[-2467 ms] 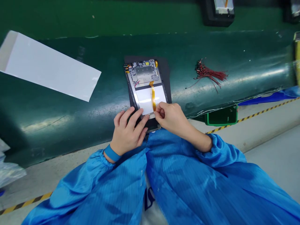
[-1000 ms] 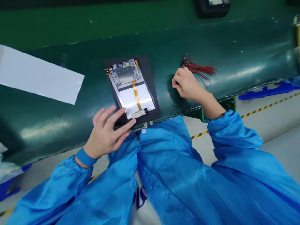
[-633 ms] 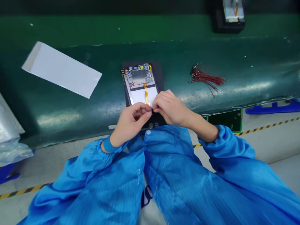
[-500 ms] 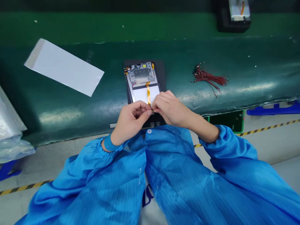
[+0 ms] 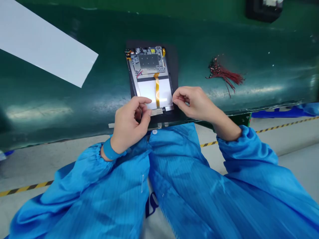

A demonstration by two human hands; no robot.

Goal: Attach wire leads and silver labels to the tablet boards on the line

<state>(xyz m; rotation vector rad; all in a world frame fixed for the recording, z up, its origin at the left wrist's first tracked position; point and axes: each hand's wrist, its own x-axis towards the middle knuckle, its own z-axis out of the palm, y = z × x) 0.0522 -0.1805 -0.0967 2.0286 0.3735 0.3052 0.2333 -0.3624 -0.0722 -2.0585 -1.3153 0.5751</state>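
Observation:
An opened tablet lies on a dark mat, with its circuit board at the far end. An orange ribbon cable runs down over its silvery battery area. At the near left corner is my left hand, thumb and index finger apart, the thumb tip by a pale strip along the near edge. My right hand is just off the tablet's right edge. Its thumb and fingers are pinched together; whatever they hold, if anything, is too small to make out.
A bundle of dark red wires lies to the right on the green bench mat. A white sheet rests at the left. Far right stands a black object, partly cut off.
My hands were together at the tablet's near edge and have parted. The right hand moved right, still pinched; the left thumb and index finger opened. The view has shifted nearer the bench.

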